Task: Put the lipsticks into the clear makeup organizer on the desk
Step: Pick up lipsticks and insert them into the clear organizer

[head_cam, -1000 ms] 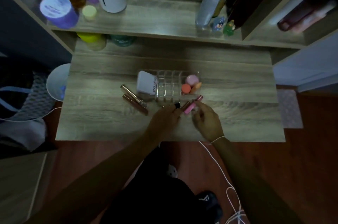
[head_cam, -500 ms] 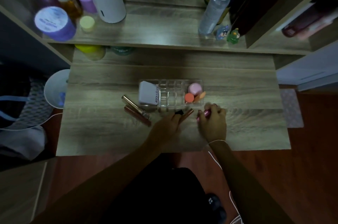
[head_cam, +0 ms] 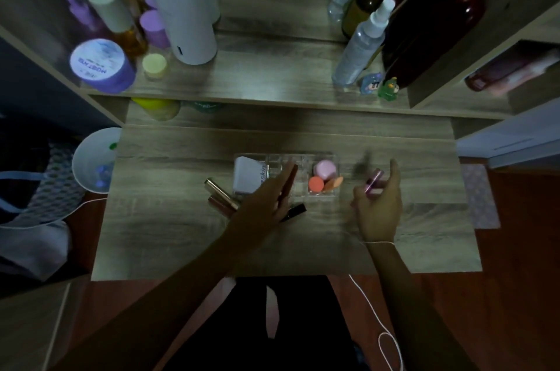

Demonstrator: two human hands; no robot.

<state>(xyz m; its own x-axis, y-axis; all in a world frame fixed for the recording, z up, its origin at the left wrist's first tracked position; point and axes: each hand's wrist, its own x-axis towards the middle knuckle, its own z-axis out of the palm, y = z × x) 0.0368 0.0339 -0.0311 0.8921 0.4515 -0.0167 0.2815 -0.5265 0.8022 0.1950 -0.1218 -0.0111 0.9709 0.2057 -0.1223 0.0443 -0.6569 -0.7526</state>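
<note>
Holding a reddish lipstick [head_cam: 290, 180] between its fingers, the left hand [head_cam: 263, 207] reaches over the organizer [head_cam: 303, 157], the tube's long axis slanting up toward the empty middle cells, so this hand is the nearer one to them. The right hand [head_cam: 378, 204], just right of the organizer, is closed on a pink lipstick [head_cam: 373, 181] tilted away from it. On the desk [head_cam: 181, 234], a black tube [head_cam: 295, 210] lies just in front of the organizer, and two gold-capped tubes [head_cam: 219, 193] lie at its left front corner, beside the left wrist.
</note>
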